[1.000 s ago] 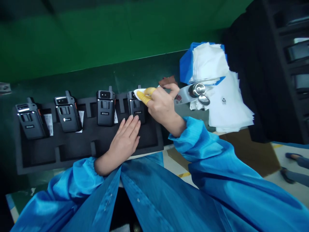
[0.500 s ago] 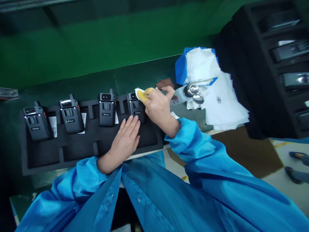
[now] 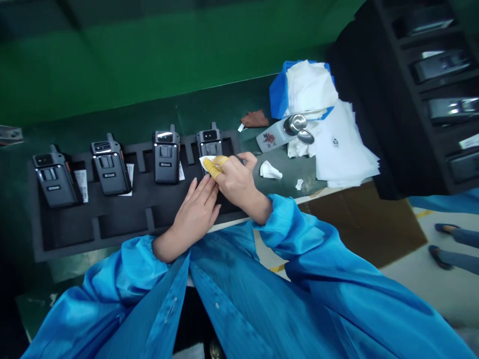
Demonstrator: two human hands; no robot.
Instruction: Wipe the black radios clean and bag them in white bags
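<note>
My right hand (image 3: 239, 182), with yellow finger cots on two fingers, pinches a folded white wipe (image 3: 205, 160) and presses it on the back of the rightmost black two-way radio (image 3: 210, 142). My left hand (image 3: 197, 207) lies flat with fingers stretched out over the lower end of that radio and hides it. To the left, several like radios marked "Riton" rest back side up in a black foam tray (image 3: 121, 230); among them are one radio (image 3: 166, 162) nearest the hands and another (image 3: 110, 172) farther left. Paper labels stick out beside them.
Right of the tray lie a brown cloth (image 3: 255, 118), a flowered bottle (image 3: 267, 139) with an open metal cap (image 3: 295, 123), and a crumpled wipe (image 3: 270, 170). A blue bin (image 3: 277, 97) holds white wipes. Black foam trays (image 3: 374, 124) with radios are stacked at far right.
My right hand has moved with the wipe from the radio's top edge down its back, towards my left hand. My left hand stays by the radio's lower end.
</note>
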